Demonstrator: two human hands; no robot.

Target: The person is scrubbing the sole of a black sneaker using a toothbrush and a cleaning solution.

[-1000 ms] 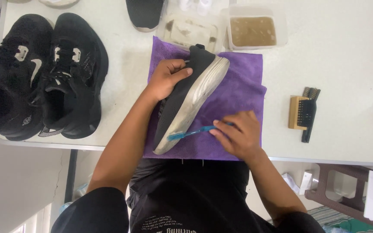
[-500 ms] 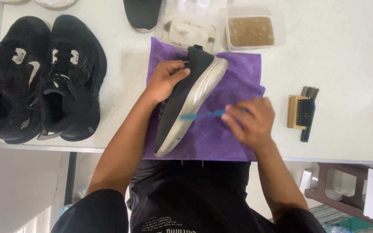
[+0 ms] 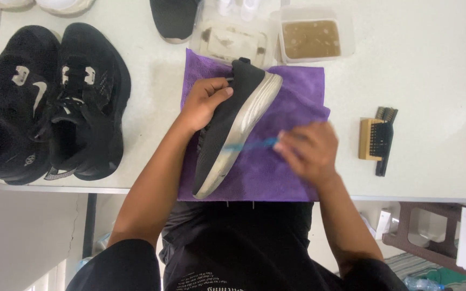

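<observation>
A black knit shoe [image 3: 232, 121] with a grey-white sole lies on its side on a purple cloth [image 3: 292, 97], toe toward me. My left hand [image 3: 203, 101] grips its upper near the collar and holds it tilted. My right hand [image 3: 307, 151], blurred by motion, holds a blue toothbrush [image 3: 250, 144] whose head rests against the sole's side edge at mid-length.
A pair of black sneakers [image 3: 44, 105] sits at the left on the white table [image 3: 422, 64]. A clear tub of brownish water [image 3: 311, 39] and a soap tray [image 3: 232, 40] stand behind the cloth. Two brushes [image 3: 377, 139] lie at the right. Another black shoe [image 3: 175, 19] lies at the top edge.
My right hand has moved the toothbrush along the sole, from near the toe end up toward the middle. My left hand keeps the shoe in place.
</observation>
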